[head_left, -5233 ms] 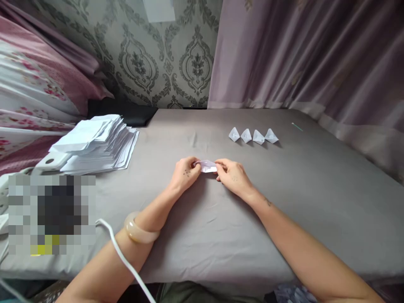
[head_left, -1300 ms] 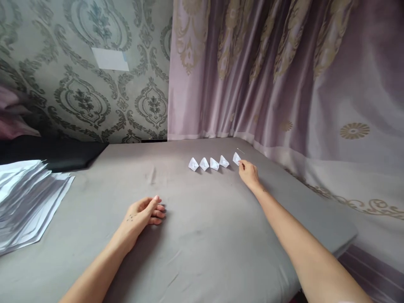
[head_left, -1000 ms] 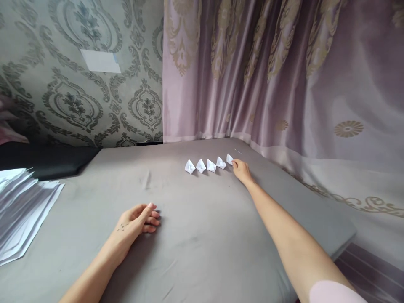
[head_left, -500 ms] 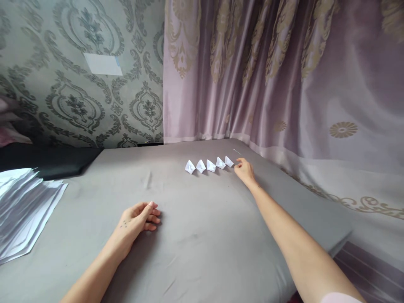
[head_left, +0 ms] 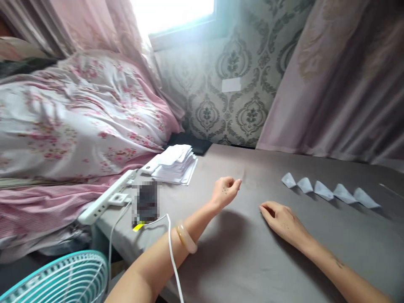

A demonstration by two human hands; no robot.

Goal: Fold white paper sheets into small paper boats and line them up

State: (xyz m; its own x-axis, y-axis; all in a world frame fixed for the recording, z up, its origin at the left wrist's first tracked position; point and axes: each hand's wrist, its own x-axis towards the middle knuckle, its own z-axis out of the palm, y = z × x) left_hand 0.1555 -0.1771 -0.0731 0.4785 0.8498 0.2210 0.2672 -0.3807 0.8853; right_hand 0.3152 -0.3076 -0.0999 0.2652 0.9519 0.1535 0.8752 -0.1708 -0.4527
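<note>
My left hand [head_left: 226, 192] hovers above the grey cloth, with a pale bangle [head_left: 187, 237] on its arm. Its fingers are curled in and nothing shows in them. The stack of white paper sheets [head_left: 176, 166] lies beyond it to the left. Low over the cloth, my right hand [head_left: 282, 221] has its thumb and fingertips drawn together, with nothing visible between them. Several small folded white paper boats [head_left: 324, 190] stand in a row past my right hand, apart from it. A thin white stick [head_left: 391, 190] lies at the far right.
A white power strip [head_left: 109, 195] with plugs lies along the left edge near a blurred dark object [head_left: 147, 202]. A white cable [head_left: 172, 248] crosses by my left arm. A turquoise fan [head_left: 63, 277] stands lower left; floral bedding [head_left: 104, 113] is behind.
The view has swung left, bringing the power strip, fan and bedding in. My right hand has left the end of the boat row and come back nearer my left hand.
</note>
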